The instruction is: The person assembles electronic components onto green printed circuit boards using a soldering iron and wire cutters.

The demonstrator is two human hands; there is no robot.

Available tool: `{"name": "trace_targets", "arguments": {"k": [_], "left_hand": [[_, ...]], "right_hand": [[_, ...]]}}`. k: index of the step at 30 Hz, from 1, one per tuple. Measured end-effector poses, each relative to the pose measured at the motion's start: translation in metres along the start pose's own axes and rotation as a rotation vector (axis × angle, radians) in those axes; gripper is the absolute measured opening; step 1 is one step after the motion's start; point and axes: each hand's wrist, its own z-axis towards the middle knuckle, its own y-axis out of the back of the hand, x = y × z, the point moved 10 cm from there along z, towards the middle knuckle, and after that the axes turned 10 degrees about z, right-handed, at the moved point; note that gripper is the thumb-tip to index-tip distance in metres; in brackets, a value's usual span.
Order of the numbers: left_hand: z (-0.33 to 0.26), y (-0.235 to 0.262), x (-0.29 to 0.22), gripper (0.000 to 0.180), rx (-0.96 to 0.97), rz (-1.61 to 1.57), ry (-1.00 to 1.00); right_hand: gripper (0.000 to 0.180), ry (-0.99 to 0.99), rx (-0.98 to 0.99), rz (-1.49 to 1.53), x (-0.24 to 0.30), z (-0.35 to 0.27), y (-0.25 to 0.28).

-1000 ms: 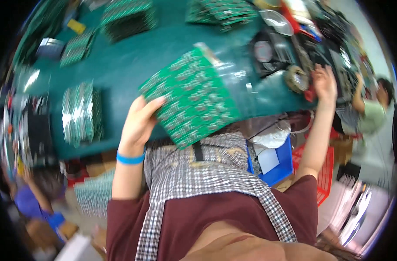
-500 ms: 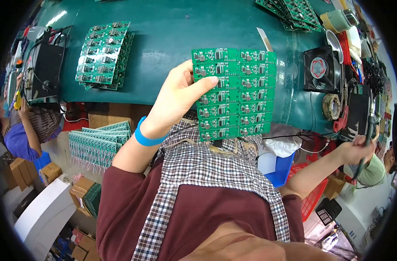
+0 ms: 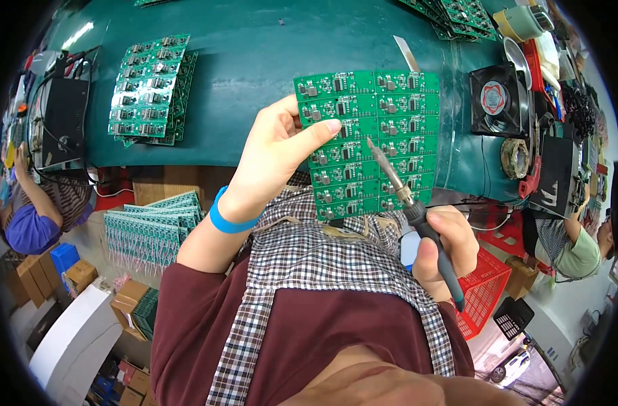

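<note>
My left hand (image 3: pixel 278 145) grips a green panel of circuit boards (image 3: pixel 407 128) by its left edge, thumb on top and the other fingers behind it. The panel shows two columns of small boards with black chips and grey parts. In my right hand (image 3: pixel 451 247) is a soldering iron (image 3: pixel 398 186), held like a pen by its dark handle. Its tip points up and left, over the middle of the panel; whether it touches cannot be made out. A blue band circles my left wrist.
On the green table (image 3: pixel 255 47) lie a stack of circuit panels (image 3: pixel 146 88) at left and more panels (image 3: pixel 461 17) at far right. A metal blade (image 3: pixel 405 53), a black fan (image 3: pixel 495 101) and a solder roll (image 3: pixel 514 158) are nearby. Wired boards (image 3: pixel 146 227) hang below left. People sit at both sides.
My right hand has come in from the far right with the soldering iron, which is now over the panel. My left hand still holds the panel, slightly shifted.
</note>
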Motion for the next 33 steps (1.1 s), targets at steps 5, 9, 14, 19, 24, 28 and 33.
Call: {"name": "trace_targets", "arguments": {"k": [5,9,14,19,24,28,33], "left_hand": [[-0.004,-0.003,-0.005,0.02,-0.008,0.003,-0.006],[-0.005,-0.006,-0.006,0.02,0.004,0.006,0.007],[-0.006,-0.007,-0.005,0.02,0.008,0.003,0.014],[-0.006,-0.008,-0.002,0.02,0.007,0.004,0.018],[-0.006,-0.008,-0.002,0.02,0.008,0.008,0.024],[-0.005,-0.006,-0.001,0.02,0.006,0.007,0.026],[-0.006,-0.005,0.0,0.02,0.004,0.01,0.025]], "right_hand": [[0.022,-0.127,0.042,-0.068,-0.003,0.004,-0.003],[0.022,-0.185,0.058,-0.104,-0.006,0.004,-0.004],[0.022,-0.129,0.063,-0.115,-0.002,0.006,-0.005],[0.022,-0.108,0.082,-0.118,-0.002,0.006,-0.006],[0.022,-0.114,0.088,-0.117,-0.004,0.006,-0.007],[0.023,-0.124,0.091,-0.094,-0.006,0.007,-0.008],[0.022,-0.102,0.119,-0.115,-0.003,0.006,-0.014]]}}
